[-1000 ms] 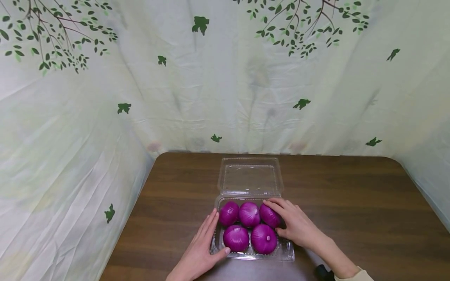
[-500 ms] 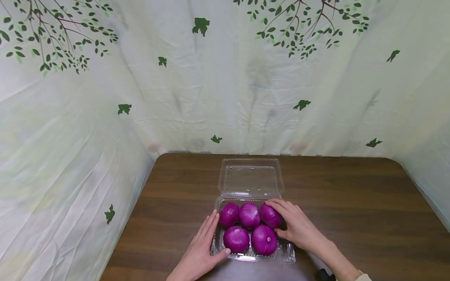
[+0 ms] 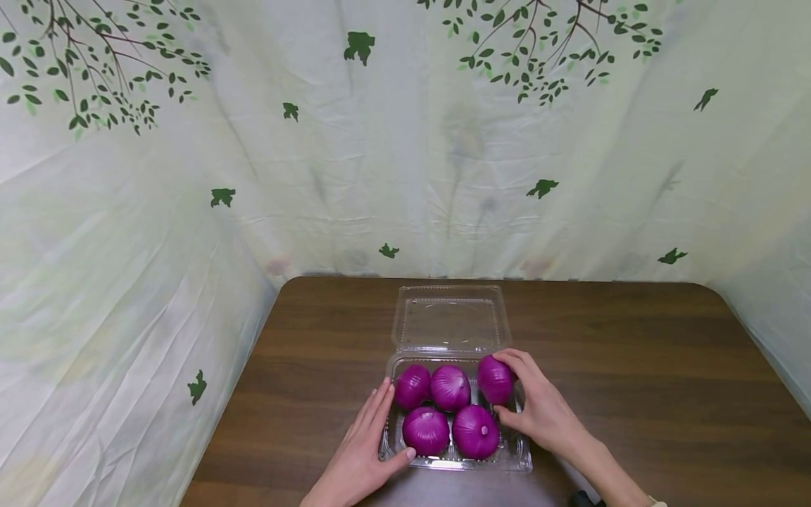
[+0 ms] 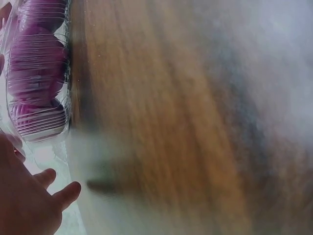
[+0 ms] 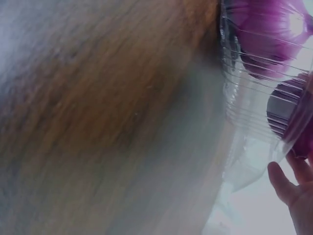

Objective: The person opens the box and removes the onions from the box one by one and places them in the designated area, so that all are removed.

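Note:
In the head view, a clear plastic clamshell container [image 3: 465,465] sits on the table with its lid folded back, holding several peeled red onions. My right hand [image 3: 546,410] grips the back-right onion [image 3: 494,380] between fingers and thumb; it stands a little apart from the back-middle onion [image 3: 450,389]. My left hand [image 3: 362,451] lies along the container's left side, fingers straight, with the thumb by the front-left onion [image 3: 425,431]. The right wrist view shows the container's ribbed wall [image 5: 244,105], with right-hand fingers [image 5: 281,183] near its corner.
The transparent lid [image 3: 451,320] lies flat behind the container. Brown wood-grain table [image 3: 608,352] extends to both sides. A pale curtain [image 3: 418,155] with a leaf print hangs behind it. A small dark object [image 3: 583,498] shows beneath the right forearm.
My right hand has shifted the back-right onion slightly right and toward the back, away from its neighbour. The left hand and the other onions have stayed put.

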`<act>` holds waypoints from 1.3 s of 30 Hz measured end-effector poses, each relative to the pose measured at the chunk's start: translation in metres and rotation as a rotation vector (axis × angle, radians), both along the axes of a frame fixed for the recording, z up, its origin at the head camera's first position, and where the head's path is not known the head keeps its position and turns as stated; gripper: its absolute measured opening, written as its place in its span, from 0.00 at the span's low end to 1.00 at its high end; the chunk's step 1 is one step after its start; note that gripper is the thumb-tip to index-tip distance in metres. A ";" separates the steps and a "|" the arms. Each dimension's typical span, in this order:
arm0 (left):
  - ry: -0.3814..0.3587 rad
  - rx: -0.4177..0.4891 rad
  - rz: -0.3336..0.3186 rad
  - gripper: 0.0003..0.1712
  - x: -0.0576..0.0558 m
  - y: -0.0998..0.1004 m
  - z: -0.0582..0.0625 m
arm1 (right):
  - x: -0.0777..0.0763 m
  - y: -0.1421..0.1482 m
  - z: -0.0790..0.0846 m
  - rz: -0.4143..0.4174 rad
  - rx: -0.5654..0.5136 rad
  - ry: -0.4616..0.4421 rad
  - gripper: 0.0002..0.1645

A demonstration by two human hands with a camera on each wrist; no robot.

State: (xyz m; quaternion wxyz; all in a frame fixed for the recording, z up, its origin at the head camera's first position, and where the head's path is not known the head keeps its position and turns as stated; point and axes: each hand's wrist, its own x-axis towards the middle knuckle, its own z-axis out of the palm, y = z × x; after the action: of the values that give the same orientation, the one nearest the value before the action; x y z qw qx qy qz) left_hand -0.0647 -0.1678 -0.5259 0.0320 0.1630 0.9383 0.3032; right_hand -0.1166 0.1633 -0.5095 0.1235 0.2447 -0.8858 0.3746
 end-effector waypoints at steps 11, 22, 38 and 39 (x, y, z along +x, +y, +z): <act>-0.007 0.000 -0.002 0.59 0.000 0.000 0.001 | 0.004 0.003 0.007 -0.072 -0.053 -0.050 0.55; -0.003 0.002 -0.004 0.59 -0.001 0.000 -0.001 | 0.002 0.022 0.016 -0.099 -0.171 0.008 0.56; -0.008 0.002 -0.002 0.59 -0.002 0.000 -0.002 | -0.004 0.070 0.006 -0.162 -0.017 -0.048 0.50; -0.010 0.003 -0.001 0.59 -0.002 0.000 -0.002 | -0.005 0.073 0.005 -0.162 -0.002 -0.056 0.49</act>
State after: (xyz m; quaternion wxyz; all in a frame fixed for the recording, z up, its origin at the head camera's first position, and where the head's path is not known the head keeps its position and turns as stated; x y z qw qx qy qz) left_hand -0.0667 -0.1675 -0.5282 0.0366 0.1621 0.9376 0.3054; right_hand -0.1212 0.2360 -0.5045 0.1288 0.1615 -0.9053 0.3711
